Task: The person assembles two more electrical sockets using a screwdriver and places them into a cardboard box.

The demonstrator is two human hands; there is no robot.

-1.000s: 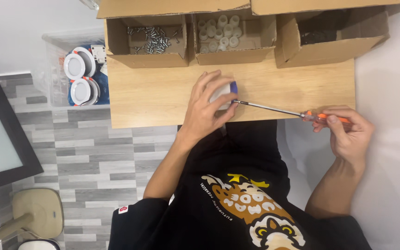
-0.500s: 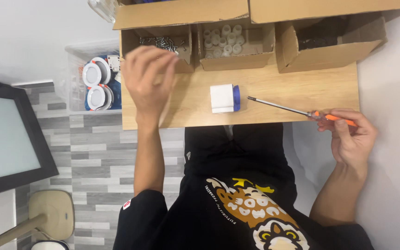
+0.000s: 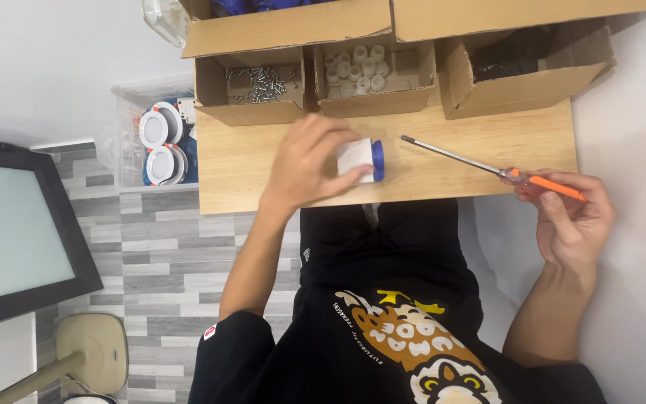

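Here, left hand (image 3: 304,168) grips white-blue part (image 3: 362,159); right hand (image 3: 571,217) clamps screwdriver (image 3: 487,167); left box (image 3: 252,112) holds screws (image 3: 257,82).

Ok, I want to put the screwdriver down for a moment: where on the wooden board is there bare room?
Bare wood lies right of the white and blue part, under the screwdriver shaft, out to the board edge. Another patch sits left of the left hand, below the screw box. The back edge is crowded with cardboard boxes.

The left hand (image 3: 309,166) covers much of the white and blue part (image 3: 363,159), and the dark contents of the right-hand cardboard box (image 3: 521,63) stay unreadable.
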